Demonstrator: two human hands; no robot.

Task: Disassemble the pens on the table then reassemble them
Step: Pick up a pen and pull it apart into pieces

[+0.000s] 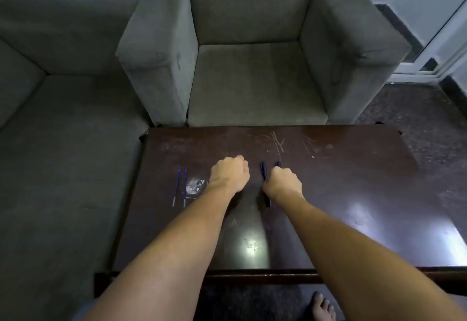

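Two thin blue pen refills lie side by side on the dark wooden table, left of my hands. My left hand rests on the table as a fist, fingers curled away from the camera, and no object shows in it. My right hand is curled round a dark pen part whose tip sticks out beyond the knuckles. Another dark pen barrel lies on the table just left of my right hand, with its near end running under the wrist.
A grey armchair stands against the table's far edge and a grey sofa runs along the left side. A pale round stain marks the table beside the refills. A bare foot shows on the floor below the near edge.
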